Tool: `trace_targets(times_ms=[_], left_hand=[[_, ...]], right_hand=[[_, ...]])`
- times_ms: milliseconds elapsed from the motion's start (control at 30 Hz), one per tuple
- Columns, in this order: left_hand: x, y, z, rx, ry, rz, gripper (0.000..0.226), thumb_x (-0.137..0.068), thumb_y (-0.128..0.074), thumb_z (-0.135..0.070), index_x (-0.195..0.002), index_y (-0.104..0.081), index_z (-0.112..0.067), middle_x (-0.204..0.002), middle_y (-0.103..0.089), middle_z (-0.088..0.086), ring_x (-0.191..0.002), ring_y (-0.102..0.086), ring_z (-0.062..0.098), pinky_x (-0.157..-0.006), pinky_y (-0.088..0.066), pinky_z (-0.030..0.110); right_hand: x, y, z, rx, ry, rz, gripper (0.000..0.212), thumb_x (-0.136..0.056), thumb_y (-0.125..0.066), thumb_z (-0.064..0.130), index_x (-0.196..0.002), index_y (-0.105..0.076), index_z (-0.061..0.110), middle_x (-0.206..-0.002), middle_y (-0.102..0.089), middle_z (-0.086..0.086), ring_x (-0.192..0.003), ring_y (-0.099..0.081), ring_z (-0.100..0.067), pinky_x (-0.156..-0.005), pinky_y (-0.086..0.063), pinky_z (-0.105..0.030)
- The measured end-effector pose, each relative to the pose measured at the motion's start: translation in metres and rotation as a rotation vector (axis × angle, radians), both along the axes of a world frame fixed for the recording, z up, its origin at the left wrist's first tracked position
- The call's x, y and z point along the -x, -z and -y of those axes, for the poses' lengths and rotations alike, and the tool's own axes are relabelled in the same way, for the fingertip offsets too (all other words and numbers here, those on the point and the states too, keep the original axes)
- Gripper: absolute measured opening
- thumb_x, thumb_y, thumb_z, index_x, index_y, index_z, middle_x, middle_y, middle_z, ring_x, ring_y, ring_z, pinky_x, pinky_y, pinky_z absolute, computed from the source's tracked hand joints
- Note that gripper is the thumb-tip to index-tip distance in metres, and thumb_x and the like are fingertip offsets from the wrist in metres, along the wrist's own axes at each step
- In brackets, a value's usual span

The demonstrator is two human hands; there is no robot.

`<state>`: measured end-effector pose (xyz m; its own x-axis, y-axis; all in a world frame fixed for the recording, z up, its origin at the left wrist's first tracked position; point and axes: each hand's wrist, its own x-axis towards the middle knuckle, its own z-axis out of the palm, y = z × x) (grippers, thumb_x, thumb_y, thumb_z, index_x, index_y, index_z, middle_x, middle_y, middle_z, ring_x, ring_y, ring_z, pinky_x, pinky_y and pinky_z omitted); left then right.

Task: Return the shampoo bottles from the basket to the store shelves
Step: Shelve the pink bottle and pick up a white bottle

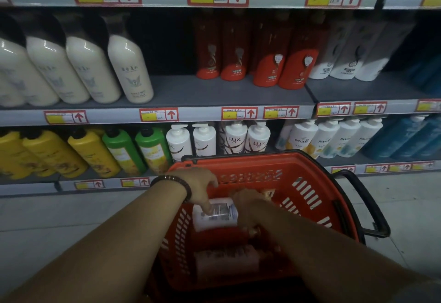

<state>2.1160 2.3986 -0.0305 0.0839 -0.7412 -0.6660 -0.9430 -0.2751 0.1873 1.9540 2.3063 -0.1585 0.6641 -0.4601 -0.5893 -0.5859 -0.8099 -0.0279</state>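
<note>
3 bottles are lying in the red basket (310, 169): a white bottle (219, 219), a pink bottle (226, 262) nearer the person, and a dark red bottle (253, 232) between them. The left hand (200, 185) is reaching in, fingers stretched down and touching the white bottle. The right hand (245, 201) is hovering just beside it; I cannot tell its grip. Stocked shelves (214, 92) are standing behind.

Shelves (191, 90) hold cream bottles (130, 68) and red bottles (267, 63) — the basket (310, 178) seemingly stands on the floor (59, 216).
</note>
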Motion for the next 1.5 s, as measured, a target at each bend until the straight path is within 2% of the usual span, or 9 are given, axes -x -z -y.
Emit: trace_targets(times_ms=[267,433,533,633,833,1000,1133,1267,1500], left_hand=[[0.005,0.003,-0.008,0.195,-0.159,-0.273,0.07,-0.064,-0.094,-0.067,-0.12,-0.067,-0.035,-0.112,-0.077,-0.017,-0.103,-0.074,0.01,-0.097,-0.06,0.037],[0.009,0.002,-0.009,0.393,-0.446,-0.594,0.068,-0.062,-0.097,-0.065,-0.118,-0.077,-0.032,-0.111,-0.082,-0.013,-0.106,-0.078,0.011,-0.102,-0.061,0.045],[0.021,-0.01,-0.006,0.562,-0.639,-0.698,0.057,-0.069,-0.098,-0.052,-0.116,-0.077,-0.026,-0.106,-0.084,-0.006,-0.098,-0.081,0.017,-0.096,-0.064,0.045],[0.034,-0.028,-0.002,0.7,-0.795,-0.857,0.041,-0.085,-0.091,-0.027,-0.122,-0.076,-0.018,-0.105,-0.085,0.0,-0.094,-0.082,0.022,-0.083,-0.067,0.04],[0.071,-0.064,0.015,0.846,-0.815,-1.161,0.053,-0.084,-0.085,-0.018,-0.135,-0.069,-0.014,-0.125,-0.08,0.013,-0.115,-0.077,0.036,-0.101,-0.06,0.055],[0.101,-0.092,0.045,1.01,-0.745,-1.057,0.05,-0.087,-0.082,-0.033,-0.135,-0.07,-0.025,-0.126,-0.079,-0.001,-0.116,-0.076,0.025,-0.102,-0.061,0.055],[0.145,-0.113,0.076,1.2,-0.787,-0.855,0.049,-0.084,-0.085,-0.049,-0.126,-0.066,-0.036,-0.117,-0.075,-0.014,-0.108,-0.072,0.007,-0.093,-0.063,0.038],[0.191,-0.126,0.114,1.187,-0.791,-0.804,0.079,-0.069,-0.098,-0.049,-0.131,-0.052,-0.033,-0.123,-0.066,-0.015,-0.108,-0.068,0.006,-0.09,-0.061,0.035],[0.195,-0.134,0.163,1.075,-0.912,-1.05,0.064,-0.064,-0.1,-0.045,-0.119,-0.073,-0.031,-0.107,-0.083,-0.001,-0.095,-0.082,0.024,-0.085,-0.067,0.053]], right_hand=[[0.02,-0.124,0.02,0.085,-0.251,0.335,0.076,-0.073,-0.094,0.031,-0.136,-0.051,0.023,-0.127,-0.052,-0.002,-0.112,-0.06,-0.023,-0.085,-0.05,-0.037],[0.044,-0.15,0.003,0.194,-0.202,0.599,0.08,-0.089,-0.085,0.02,-0.157,-0.045,0.027,-0.163,-0.036,-0.012,-0.158,-0.03,-0.033,-0.13,-0.025,-0.049],[0.056,-0.167,-0.001,0.13,0.029,1.027,0.049,-0.082,-0.088,0.027,-0.125,-0.066,0.024,-0.133,-0.057,-0.002,-0.126,-0.056,-0.015,-0.108,-0.05,-0.034],[0.074,-0.194,0.006,-0.171,0.635,1.249,0.033,-0.08,-0.091,0.028,-0.093,-0.063,0.016,-0.094,-0.068,-0.003,-0.082,-0.061,0.0,-0.072,-0.051,-0.023],[0.089,-0.191,0.02,-0.889,0.472,0.983,0.055,-0.09,-0.088,0.011,-0.138,-0.065,0.023,-0.129,-0.079,0.002,-0.121,-0.075,-0.014,-0.108,-0.059,-0.043],[0.089,-0.182,0.037,-0.702,0.593,1.254,0.067,-0.087,-0.091,0.027,-0.146,-0.059,0.035,-0.136,-0.075,0.009,-0.126,-0.071,-0.015,-0.106,-0.06,-0.04],[0.113,-0.197,0.044,-0.33,0.741,1.364,0.058,-0.074,-0.098,0.033,-0.119,-0.061,0.033,-0.108,-0.075,0.012,-0.095,-0.072,-0.003,-0.073,-0.056,-0.015],[0.135,-0.203,0.059,-0.036,0.853,1.42,0.056,-0.066,-0.099,0.039,-0.101,-0.055,0.037,-0.103,-0.069,0.011,-0.088,-0.069,-0.008,-0.071,-0.057,-0.032],[0.154,-0.198,0.078,-0.228,0.98,1.487,0.042,-0.078,-0.095,0.023,-0.102,-0.062,0.032,-0.11,-0.067,0.006,-0.094,-0.068,-0.007,-0.076,-0.063,-0.032]])
